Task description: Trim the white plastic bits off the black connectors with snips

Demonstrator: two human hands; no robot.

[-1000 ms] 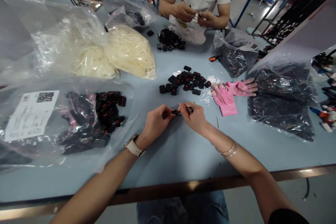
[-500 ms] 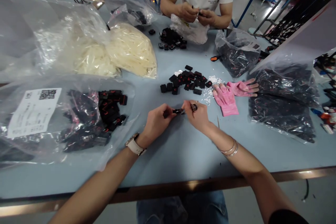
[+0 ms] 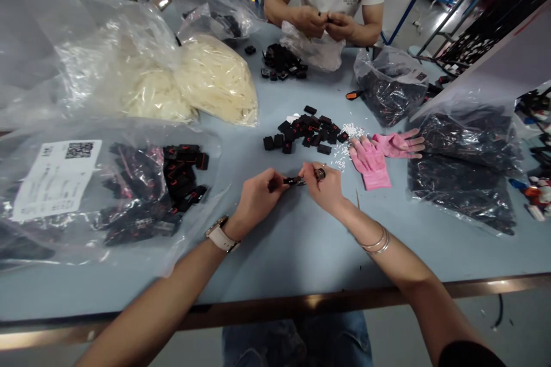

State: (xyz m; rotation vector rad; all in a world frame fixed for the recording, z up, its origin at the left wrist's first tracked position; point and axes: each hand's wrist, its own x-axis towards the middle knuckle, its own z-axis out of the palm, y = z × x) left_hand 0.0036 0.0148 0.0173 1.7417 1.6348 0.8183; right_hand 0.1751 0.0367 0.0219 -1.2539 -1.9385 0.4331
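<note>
My left hand [image 3: 259,192] is closed, pinching a small black plastic part [image 3: 291,181] between thumb and fingertips. Facing it, my right hand [image 3: 323,188] is closed around a dark, round-ended tool [image 3: 319,174], whose exact kind is hidden by the fingers. The hands are nearly touching, and the black part lies between their fingertips. Just beyond them is a loose pile of black plastic blocks [image 3: 310,129], some with red-orange marks. Tiny white pieces [image 3: 353,131] are scattered to the right of the pile.
Pink gloves [image 3: 371,164] lie at right, before bags of black parts [image 3: 465,183]. On the left are an open bag of black blocks [image 3: 142,200] and a bag of cream pieces [image 3: 217,80]. Across the table, a co-worker's hands [image 3: 327,23] hold something small near another black pile [image 3: 282,60].
My hands stay almost in place, with the black part and the tool still held. The co-worker's hands have come closer together.
</note>
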